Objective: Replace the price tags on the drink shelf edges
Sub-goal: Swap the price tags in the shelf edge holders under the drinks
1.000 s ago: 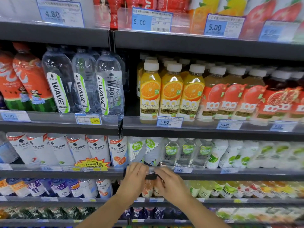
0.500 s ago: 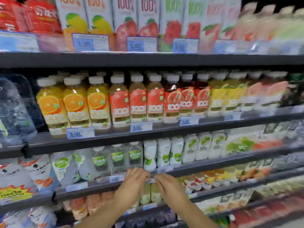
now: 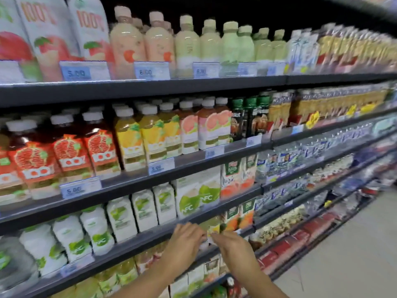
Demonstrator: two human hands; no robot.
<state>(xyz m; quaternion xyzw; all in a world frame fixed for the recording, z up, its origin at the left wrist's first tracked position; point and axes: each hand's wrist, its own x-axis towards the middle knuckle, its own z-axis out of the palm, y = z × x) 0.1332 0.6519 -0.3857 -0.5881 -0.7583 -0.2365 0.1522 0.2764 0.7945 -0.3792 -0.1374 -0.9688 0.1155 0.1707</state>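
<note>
My left hand [image 3: 185, 241] and my right hand [image 3: 231, 246] meet at the dark front edge of the third shelf [image 3: 137, 246], below the white NFC cartons [image 3: 197, 194]. Their fingertips curl toward each other and pinch a small white price tag [image 3: 206, 241] at the shelf edge; blur hides its print. Other blue-and-white price tags hang on the edges above, one reading 5.00 [image 3: 80, 188] under the pomegranate bottles and another [image 3: 161, 166] under the yellow juice bottles.
Shelves of drinks run from the left away to the far right. White bottles with green labels [image 3: 96, 231] stand left of my hands, orange cartons [image 3: 238, 220] to the right. Pale aisle floor [image 3: 354, 254] lies at the lower right.
The view has swung right along the aisle and both hands have travelled right along the same shelf edge, staying close together, from the clear bottles to below the NFC cartons.
</note>
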